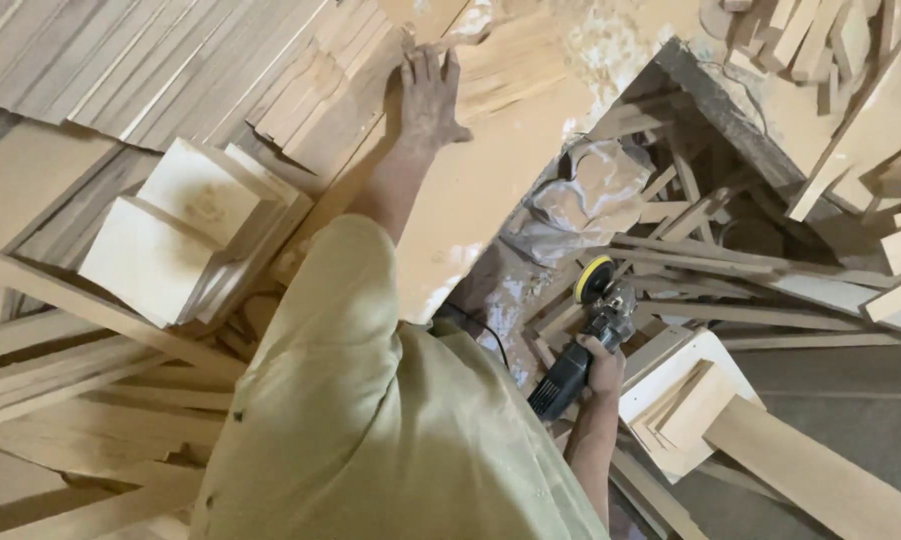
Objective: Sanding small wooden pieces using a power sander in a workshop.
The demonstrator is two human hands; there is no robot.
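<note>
Cramped wood shop, offcuts and planks piled everywhere, sawdust coating the work surface (490, 190). The left hand (428, 95) lies flat, fingers spread, on a stack of wood slats (340, 90), gripping nothing. The right hand (602, 365) is closed around an angle grinder (585, 340) with a yellow sanding disc (595, 278), held low beside the surface over loose scrap. Risk as I see it: that disc could catch the scrap sticks (690, 250) or its cord (485, 335) and kick.
</note>
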